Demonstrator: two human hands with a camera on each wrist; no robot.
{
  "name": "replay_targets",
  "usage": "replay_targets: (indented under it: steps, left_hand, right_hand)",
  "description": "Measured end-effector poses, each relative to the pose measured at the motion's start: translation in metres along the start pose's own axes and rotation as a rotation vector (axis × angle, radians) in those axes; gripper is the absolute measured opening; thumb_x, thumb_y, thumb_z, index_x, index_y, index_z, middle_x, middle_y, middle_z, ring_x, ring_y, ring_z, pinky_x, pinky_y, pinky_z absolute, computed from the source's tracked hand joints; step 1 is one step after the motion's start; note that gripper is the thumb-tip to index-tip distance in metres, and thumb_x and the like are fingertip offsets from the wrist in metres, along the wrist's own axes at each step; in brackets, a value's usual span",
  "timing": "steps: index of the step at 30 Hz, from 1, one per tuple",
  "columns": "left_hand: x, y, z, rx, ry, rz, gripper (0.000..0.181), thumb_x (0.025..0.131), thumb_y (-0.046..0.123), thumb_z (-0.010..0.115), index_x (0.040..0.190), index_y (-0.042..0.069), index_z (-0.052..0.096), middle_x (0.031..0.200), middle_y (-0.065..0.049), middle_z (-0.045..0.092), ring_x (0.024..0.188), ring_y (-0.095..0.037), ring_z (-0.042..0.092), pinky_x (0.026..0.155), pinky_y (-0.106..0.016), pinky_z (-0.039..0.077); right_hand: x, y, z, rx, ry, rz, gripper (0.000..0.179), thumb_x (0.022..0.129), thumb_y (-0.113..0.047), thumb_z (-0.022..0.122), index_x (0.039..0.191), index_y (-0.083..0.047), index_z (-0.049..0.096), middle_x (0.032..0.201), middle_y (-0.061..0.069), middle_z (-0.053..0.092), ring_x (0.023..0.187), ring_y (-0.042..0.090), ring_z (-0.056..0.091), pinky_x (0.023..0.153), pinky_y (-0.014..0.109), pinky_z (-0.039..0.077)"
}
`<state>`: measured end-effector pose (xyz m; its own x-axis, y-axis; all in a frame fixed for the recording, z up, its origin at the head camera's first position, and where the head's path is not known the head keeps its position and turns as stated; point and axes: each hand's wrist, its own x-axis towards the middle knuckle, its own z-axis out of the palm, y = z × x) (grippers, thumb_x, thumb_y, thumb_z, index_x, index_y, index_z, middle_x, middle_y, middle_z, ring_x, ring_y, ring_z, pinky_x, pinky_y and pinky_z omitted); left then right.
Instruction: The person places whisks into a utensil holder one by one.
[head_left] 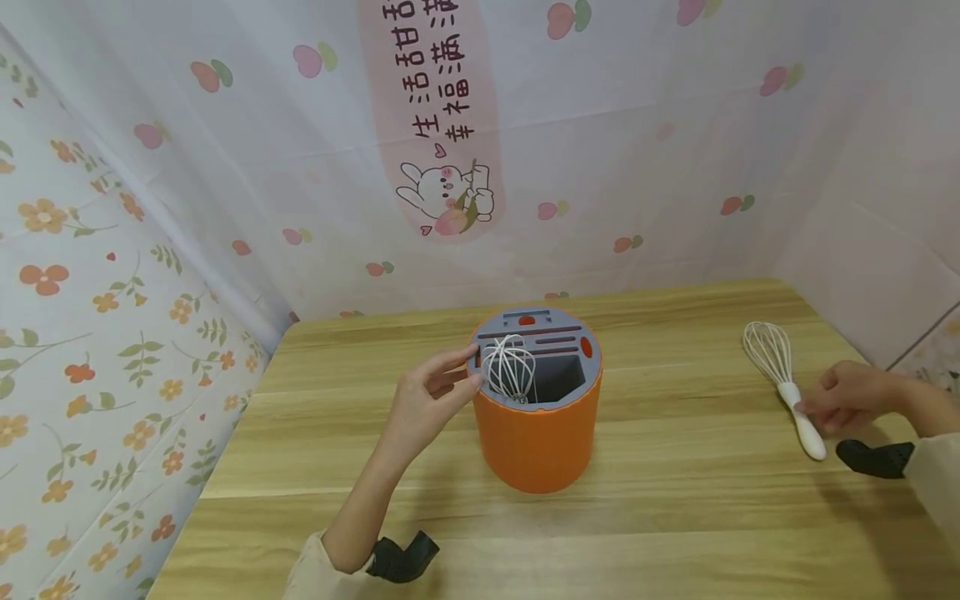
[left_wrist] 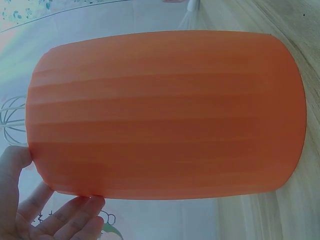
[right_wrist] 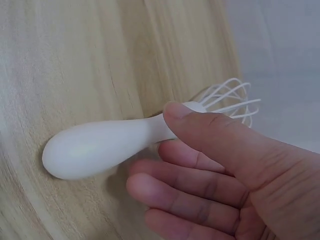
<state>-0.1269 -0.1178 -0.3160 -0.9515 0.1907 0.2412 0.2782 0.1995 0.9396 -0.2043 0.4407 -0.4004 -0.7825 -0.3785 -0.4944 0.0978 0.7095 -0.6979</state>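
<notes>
An orange utensil holder (head_left: 537, 442) with a grey slotted top stands upright on the table. A white wire whisk stands in it, its wire loops (head_left: 509, 367) upward and its handle hidden inside. My left hand (head_left: 427, 408) touches the holder's left side, thumb at the near rim and fingertips along the wall. At the right a second whisk (head_left: 810, 437), with a white handle, lies on the table. My right hand (head_left: 851, 398) is beside that handle; the right wrist view shows the thumb (right_wrist: 182, 112) over its neck and the other fingers loosely bent below.
The wooden table (head_left: 675, 517) ends at a printed white curtain (head_left: 637, 150) behind the holder. Flowered cloth (head_left: 97, 333) hangs along the left side. A black wrist mount (head_left: 405, 560) sits below the left hand, another (head_left: 873, 458) below the right.
</notes>
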Motion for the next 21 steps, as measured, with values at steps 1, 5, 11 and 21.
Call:
replay_targets:
  steps: [1,5,11,21]
  left_hand:
    - [-0.001,0.004,0.000,0.004,-0.003,-0.004,0.039,0.084,0.006,0.066,0.122,0.003,0.059,0.124,-0.013,0.055,0.105,-0.030,0.058,0.084,-0.032,0.050]
    - [-0.003,0.013,0.001,0.015,-0.009,-0.003,0.039,0.084,0.005,0.065,0.122,-0.001,0.058,0.124,-0.016,0.055,0.105,-0.031,0.058,0.085,-0.033,0.049]
    - [-0.002,0.014,0.002,0.018,-0.010,0.010,0.038,0.084,0.004,0.065,0.122,-0.001,0.058,0.123,-0.017,0.055,0.104,-0.031,0.058,0.086,-0.037,0.049]
    - [-0.003,0.013,0.001,0.011,0.000,0.003,0.039,0.084,0.005,0.065,0.122,0.000,0.058,0.123,-0.017,0.055,0.104,-0.030,0.058,0.089,-0.038,0.047]
  right_hand:
    - [0.000,0.000,0.000,0.004,-0.003,-0.006,0.034,0.091,-0.016,0.057,0.072,0.013,0.055,0.066,0.005,0.060,0.057,0.010,0.057,0.051,0.025,0.051]
    - [0.002,-0.001,0.002,0.008,-0.007,0.010,0.033,0.090,-0.017,0.058,0.070,0.010,0.058,0.063,0.003,0.060,0.055,0.009,0.056,0.050,0.024,0.050]
    - [0.004,0.001,0.007,0.013,-0.004,0.038,0.025,0.089,-0.017,0.059,0.068,-0.005,0.059,0.058,-0.001,0.056,0.053,0.007,0.054,0.049,0.023,0.048]
    - [0.007,0.001,0.011,0.007,0.035,0.020,0.023,0.088,-0.017,0.060,0.068,-0.005,0.059,0.059,0.000,0.057,0.053,0.007,0.054,0.049,0.023,0.048]
